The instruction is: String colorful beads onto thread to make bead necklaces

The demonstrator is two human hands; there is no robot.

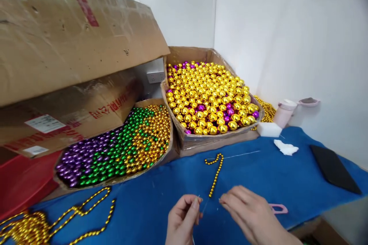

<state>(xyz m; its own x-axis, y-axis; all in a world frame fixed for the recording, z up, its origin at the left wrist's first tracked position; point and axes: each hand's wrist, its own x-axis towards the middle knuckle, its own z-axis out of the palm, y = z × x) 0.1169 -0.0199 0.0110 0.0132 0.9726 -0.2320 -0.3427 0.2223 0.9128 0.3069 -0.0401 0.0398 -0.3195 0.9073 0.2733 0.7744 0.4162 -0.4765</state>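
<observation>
My left hand (184,218) pinches a thin, clear thread (206,206) between thumb and forefinger, low in the middle of the view. My right hand (248,210) is to the right of it, fingers pressed together and pointing at the left hand; whatever is at its fingertips is too small to make out. Just beyond both hands a short string of gold beads (217,174) lies on the blue cloth (184,180), hooked at its far end. Thread shows at both ends of it. Beside the right wrist lies a pink-handled tool (278,209), partly hidden by the hand.
A carton (189,139) of large gold and purple balls and a carton (169,153) of purple, green and gold beads stand behind. Gold bead strings (31,227) lie at left by a red container (23,180). A white tissue (286,147) and black flat object (333,168) lie right.
</observation>
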